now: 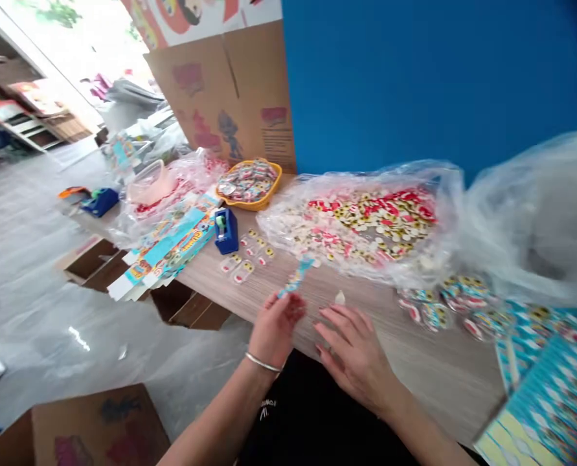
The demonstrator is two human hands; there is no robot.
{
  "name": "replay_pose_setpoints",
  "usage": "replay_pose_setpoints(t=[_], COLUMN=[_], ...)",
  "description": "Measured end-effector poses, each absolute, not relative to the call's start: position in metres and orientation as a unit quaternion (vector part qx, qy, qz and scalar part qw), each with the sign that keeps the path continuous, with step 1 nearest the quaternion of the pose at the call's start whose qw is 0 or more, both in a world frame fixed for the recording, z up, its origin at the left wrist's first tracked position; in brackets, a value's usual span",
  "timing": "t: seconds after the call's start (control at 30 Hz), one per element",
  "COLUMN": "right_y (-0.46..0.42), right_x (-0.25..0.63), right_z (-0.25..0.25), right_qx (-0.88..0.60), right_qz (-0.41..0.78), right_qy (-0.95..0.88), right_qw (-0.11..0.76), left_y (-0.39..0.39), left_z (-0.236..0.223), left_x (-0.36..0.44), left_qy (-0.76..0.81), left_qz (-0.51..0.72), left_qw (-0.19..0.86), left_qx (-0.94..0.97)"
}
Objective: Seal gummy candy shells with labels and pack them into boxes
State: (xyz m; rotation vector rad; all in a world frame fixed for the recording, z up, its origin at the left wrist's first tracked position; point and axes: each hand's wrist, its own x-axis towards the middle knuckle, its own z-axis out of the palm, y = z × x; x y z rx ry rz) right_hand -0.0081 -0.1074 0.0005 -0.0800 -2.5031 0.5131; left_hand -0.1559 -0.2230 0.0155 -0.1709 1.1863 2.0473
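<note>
Near the table's front edge, my left hand [276, 327] is closed on one end of a small blue printed paper strip [295, 275], which points up and away from me. My right hand [349, 343] hovers beside it over the tabletop, fingers spread and holding nothing. Just past its fingertips lies a small whitish piece [340, 298]. Beyond the strip, several small clear pieces with yellow and red parts [243, 270] lie on the wood. A blue tape dispenser [226, 232] stands left of them.
A large plastic bag of small red, white and yellow pieces [380, 220] lies at the back. A yellow basket [263, 204] is full of packed pieces. Printed sheets [555, 382] lie at right, flat cartons [171, 246] at left. An open cardboard box [98, 427] is on the floor.
</note>
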Motion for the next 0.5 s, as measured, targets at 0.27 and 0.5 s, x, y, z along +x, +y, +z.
replay_pose_setpoints(t=[0.27,0.5], right_y=[-0.115,-0.168], right_x=[-0.208,-0.318], right_z=[-0.013,-0.043], right_qx=[0.066,0.158], right_qz=[0.168,0.140], right_qy=[-0.973,-0.970], right_qw=[0.140,0.120], left_y=[-0.315,-0.313], left_z=[-0.028,-0.046], left_x=[-0.318,-0.355], left_qy=[0.586,0.628], left_qz=[0.804,0.763], left_qw=[-0.099,-0.156], left_qx=[-0.031,-0.010])
